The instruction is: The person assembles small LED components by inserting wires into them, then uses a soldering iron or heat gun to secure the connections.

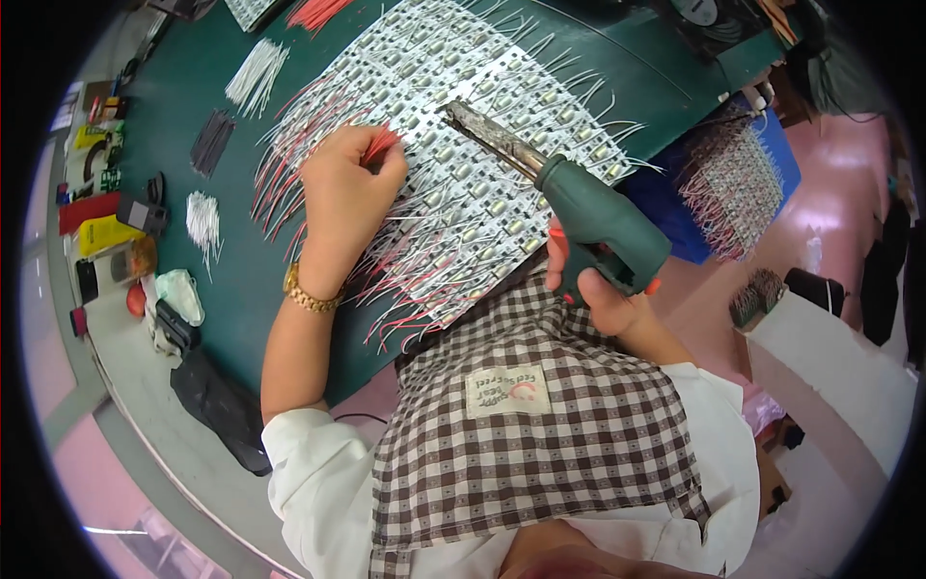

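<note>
The left hand (352, 179), above the left part of the circuit-board panel (482, 188), is closed with its thumb and fingers pinching a small bunch of red wires (383, 145), whose ends fan out over the panel's surface. The right hand (598, 289), just off the panel's near right edge, is wrapped around the handle of a dark green soldering gun (606, 217). The gun's darkened metal barrel (492, 137) points away from the person and to the left, its end over the middle of the panel; whether that end touches the boards cannot be told. The panel lies flat, made of many small white boards in rows, with white leads sticking out along its right side and red and white ones hanging thickly off its left and near sides. A gold-coloured wristwatch (312, 293) sits on the left wrist, beside the panel's left edge. Under the panel is a green counter (241, 309). On it, left of the panel, lie a bundle of dark wires (211, 142) and, nearer the person, a loose bundle of short white wires (204, 224); toward the panel's far left lies a longer white bundle (258, 77). Right of the panel, below the counter's edge, a blue bin (683, 227) holds more wired boards (738, 188). On the panel's near side is the person's checked apron (569, 434).
</note>
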{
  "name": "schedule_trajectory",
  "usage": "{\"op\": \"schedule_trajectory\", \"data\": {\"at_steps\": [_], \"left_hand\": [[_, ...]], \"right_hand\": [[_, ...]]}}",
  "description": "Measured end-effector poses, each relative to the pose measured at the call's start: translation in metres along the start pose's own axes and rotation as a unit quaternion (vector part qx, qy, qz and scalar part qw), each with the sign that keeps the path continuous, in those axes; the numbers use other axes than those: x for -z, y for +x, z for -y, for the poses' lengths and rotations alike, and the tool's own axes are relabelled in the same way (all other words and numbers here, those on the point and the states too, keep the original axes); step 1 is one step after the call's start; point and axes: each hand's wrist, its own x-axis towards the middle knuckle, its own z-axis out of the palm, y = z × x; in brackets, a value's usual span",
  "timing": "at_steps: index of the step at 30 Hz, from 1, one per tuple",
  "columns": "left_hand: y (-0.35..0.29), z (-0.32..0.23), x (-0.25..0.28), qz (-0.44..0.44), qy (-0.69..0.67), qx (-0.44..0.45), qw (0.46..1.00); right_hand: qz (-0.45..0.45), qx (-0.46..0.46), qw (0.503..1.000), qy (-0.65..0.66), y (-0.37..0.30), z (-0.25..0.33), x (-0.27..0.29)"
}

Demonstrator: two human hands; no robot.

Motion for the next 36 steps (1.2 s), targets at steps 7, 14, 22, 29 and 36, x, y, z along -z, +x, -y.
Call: {"op": "schedule_trajectory", "data": {"at_steps": [7,14,22,29,36], "left_hand": [[-0.001,-0.005,-0.005,-0.023,-0.036,-0.003,0.999],[0.001,-0.006,-0.004,0.012,0.022,-0.033,0.999],[0.001,-0.003,-0.001,0.026,0.005,-0.032,0.999],[0.003,-0.003,-0.001,0.028,0.013,-0.058,0.998],[0.006,-0.007,0.002,0.057,0.026,-0.056,0.996]], "right_hand": [[0.016,-0.025,0.999,-0.016,-0.010,0.005,-0.002],[0.017,-0.043,0.999,-0.001,-0.011,0.006,-0.008],[0.013,-0.015,0.996,-0.087,-0.006,0.002,-0.015],[0.007,0.028,0.989,-0.144,-0.001,0.011,-0.020],[0.006,-0.016,0.991,-0.131,-0.005,0.008,-0.020]]}}
